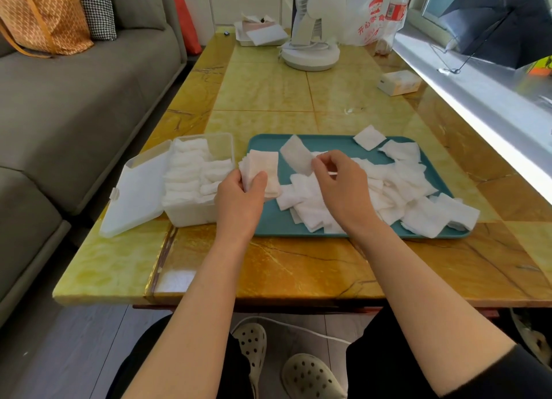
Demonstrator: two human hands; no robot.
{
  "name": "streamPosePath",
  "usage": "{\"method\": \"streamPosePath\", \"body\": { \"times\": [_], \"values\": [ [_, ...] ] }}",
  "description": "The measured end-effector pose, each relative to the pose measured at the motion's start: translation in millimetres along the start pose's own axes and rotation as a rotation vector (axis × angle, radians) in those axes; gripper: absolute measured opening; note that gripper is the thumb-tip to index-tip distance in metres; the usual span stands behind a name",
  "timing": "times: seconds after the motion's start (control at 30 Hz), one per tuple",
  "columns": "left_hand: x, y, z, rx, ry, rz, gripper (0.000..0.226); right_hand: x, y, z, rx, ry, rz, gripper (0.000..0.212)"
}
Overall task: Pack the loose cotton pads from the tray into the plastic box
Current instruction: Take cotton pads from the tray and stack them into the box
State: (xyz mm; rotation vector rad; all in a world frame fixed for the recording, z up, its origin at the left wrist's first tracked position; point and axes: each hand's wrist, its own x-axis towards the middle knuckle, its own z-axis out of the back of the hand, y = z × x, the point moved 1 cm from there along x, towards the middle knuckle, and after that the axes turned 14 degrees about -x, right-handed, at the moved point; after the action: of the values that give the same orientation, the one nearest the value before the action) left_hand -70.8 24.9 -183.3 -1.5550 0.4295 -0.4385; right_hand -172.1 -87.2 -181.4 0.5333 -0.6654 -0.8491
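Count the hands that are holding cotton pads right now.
2. The left hand grips a stack of pads beside the plastic box; the right hand pinches a single pad above the tray. Both hands are in full view.

The table has a glossy, polished stone-like top, yellow and amber with dark veins. The tray looks like smooth matt teal plastic. The cotton pads are soft, fibrous and matt white. The plastic box is translucent, frosted. The sofa is grey woven cloth.
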Motion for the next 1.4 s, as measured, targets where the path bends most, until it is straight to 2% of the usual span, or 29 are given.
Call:
{"method": "streamPosePath", "body": {
  "times": [0.1,0.2,0.37,0.53,0.67,0.73,0.87,0.97,1.07,1.17,1.27,1.33,1.4],
  "values": [
    [-1,2,-1,-0.008,0.017,0.028,0.01,-7,15,13,0.514,0.149,-0.174,0.012],
    [-2,4,-3,-0.018,0.046,0.079,0.014,-12,23,16,0.766,0.26,-0.265,0.016],
    [-4,5,-6,-0.15,0.069,0.19,0.025,-20,24,2,0.579,0.385,-0.37,0.016],
    [-3,2,-7,-0.265,0.085,0.256,0.023,-23,23,-1,0.474,0.378,-0.347,0.016],
    [-9,-4,-10,-0.378,0.186,0.297,0.026,-22,21,-1,0.418,0.35,-0.342,0.016],
    [-10,-4,-12,-0.366,0.222,0.272,0.03,-23,21,-1,0.395,0.351,-0.334,0.015],
    [-6,-1,-11,-0.323,0.127,0.245,0.031,-21,19,-3,0.31,0.35,-0.29,0.018],
    [-5,1,-11,-0.304,0.137,0.245,0.031,-17,17,-2,0.23,0.367,-0.253,0.028],
    [-8,1,-11,-0.26,0.182,0.26,0.031,-14,15,1,0.264,0.336,-0.246,0.038],
    [-8,0,-13,-0.241,0.2,0.284,0.022,-13,13,4,0.232,0.206,-0.155,0.017],
    [-7,1,-13,-0.238,0.183,0.296,0.019,-10,10,9,0.306,0.084,-0.159,0.012],
    [-7,2,-13,-0.236,0.176,0.296,0.017,-8,10,13,0.462,0.112,-0.218,0.014],
    [-7,2,-11,-0.237,0.179,0.298,0.018,-9,11,14,0.584,0.232,-0.238,0.018]
  ]
}}
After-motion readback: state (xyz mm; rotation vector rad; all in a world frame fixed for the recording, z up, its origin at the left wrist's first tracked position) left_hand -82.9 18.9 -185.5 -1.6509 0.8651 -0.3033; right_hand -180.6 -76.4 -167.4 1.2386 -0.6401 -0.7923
